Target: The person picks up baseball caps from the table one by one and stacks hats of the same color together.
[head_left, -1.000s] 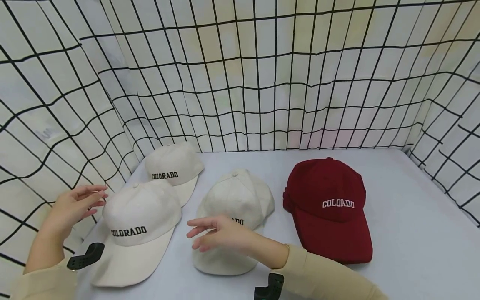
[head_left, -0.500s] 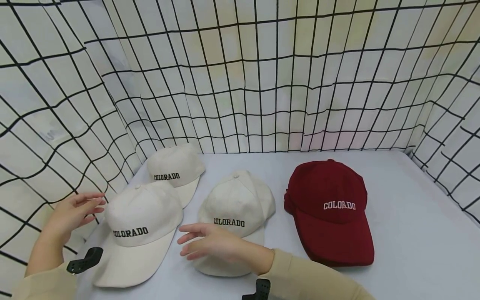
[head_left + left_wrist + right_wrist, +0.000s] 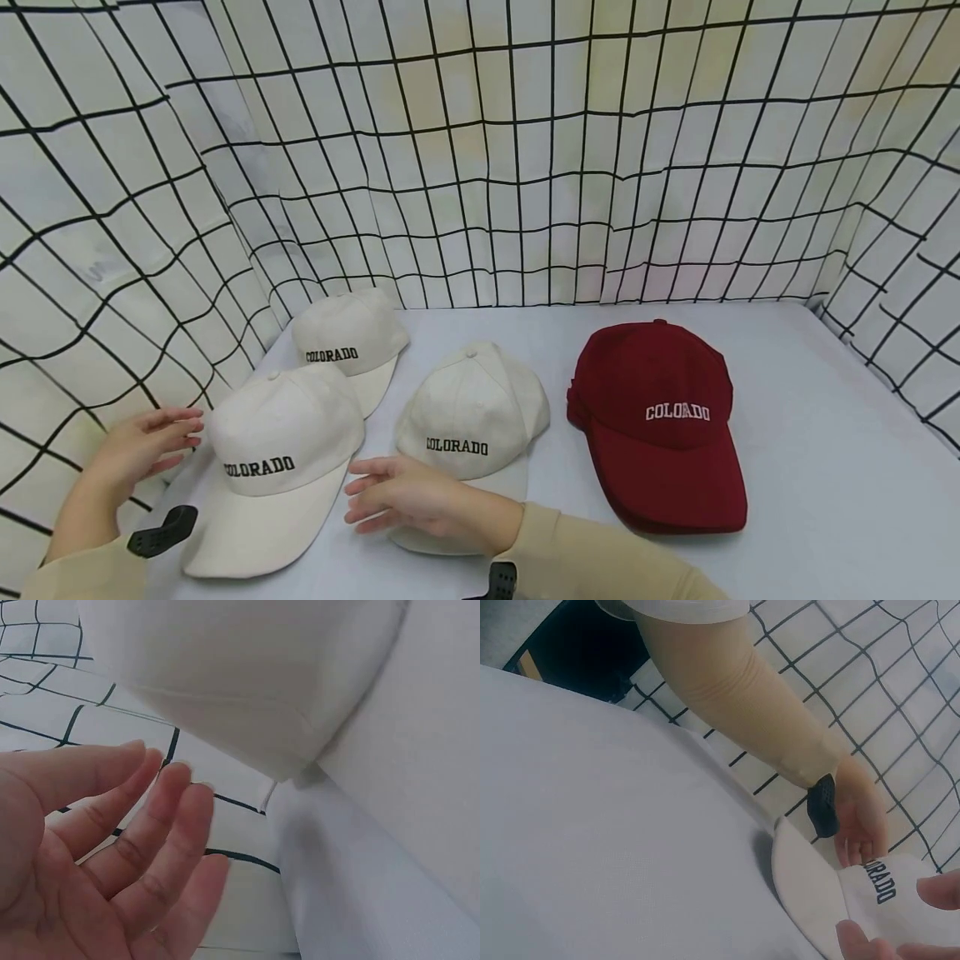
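My left hand [image 3: 135,454] is beside the crown of the front-left cream baseball cap [image 3: 300,425], marked COLORADO in black. A gap shows between its relaxed, slightly bent fingers and the cap [image 3: 247,667] in the left wrist view. My right hand [image 3: 420,500] hovers over the brim of the middle cream baseball cap [image 3: 468,400], partly hiding it. Its loose fingertips point at the front-left cap's brim and hold nothing. In the right wrist view, fingers [image 3: 939,891] of that hand show in front of the front-left cap [image 3: 810,881].
Behind the front-left cap sits another cream cap [image 3: 348,329]. A dark red COLORADO cap [image 3: 652,383] lies to the right on the white table [image 3: 825,467]. Black wire grid [image 3: 532,167] encloses the back and both sides, close by my left hand.
My right hand has moved left and toward the table's front, uncovering the middle cap's lettering. My left hand has dropped slightly nearer the front. The caps keep their places.
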Motion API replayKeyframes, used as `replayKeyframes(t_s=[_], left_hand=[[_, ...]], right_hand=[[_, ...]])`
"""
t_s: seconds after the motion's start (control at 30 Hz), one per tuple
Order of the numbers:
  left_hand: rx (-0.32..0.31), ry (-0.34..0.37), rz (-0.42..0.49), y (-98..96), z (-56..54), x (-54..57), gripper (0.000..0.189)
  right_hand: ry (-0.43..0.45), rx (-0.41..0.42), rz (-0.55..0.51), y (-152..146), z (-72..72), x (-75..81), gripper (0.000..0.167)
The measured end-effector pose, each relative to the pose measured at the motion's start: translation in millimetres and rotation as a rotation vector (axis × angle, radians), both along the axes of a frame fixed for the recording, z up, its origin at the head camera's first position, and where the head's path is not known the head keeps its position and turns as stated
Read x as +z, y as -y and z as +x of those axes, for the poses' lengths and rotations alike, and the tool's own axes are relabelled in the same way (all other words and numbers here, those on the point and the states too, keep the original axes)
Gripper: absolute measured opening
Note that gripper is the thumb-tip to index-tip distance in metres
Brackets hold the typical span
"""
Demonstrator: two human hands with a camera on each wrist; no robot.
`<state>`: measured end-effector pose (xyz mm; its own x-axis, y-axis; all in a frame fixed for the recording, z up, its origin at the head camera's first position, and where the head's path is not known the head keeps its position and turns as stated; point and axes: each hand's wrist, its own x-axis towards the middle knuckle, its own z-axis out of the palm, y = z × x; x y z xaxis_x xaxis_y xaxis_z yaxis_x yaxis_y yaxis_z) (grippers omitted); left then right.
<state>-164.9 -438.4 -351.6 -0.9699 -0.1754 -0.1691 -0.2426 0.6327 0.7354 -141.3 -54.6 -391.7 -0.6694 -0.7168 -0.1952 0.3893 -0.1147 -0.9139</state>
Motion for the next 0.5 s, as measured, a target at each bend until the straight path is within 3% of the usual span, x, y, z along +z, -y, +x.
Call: replayKeyframes(t_s=[0.2, 0.5], left_hand=[[-0.076, 0.095, 0.046, 6.9, -0.3, -2.9, 0.049], [-0.059, 0.195, 0.099, 14.7, 0.6, -10.4, 0.059]], right_hand=[[0.036, -0.066, 0.025, 7.6, 3.8, -3.7, 0.058], [0.069, -0.133, 0.042, 22.0, 6.9, -7.4, 0.064]])
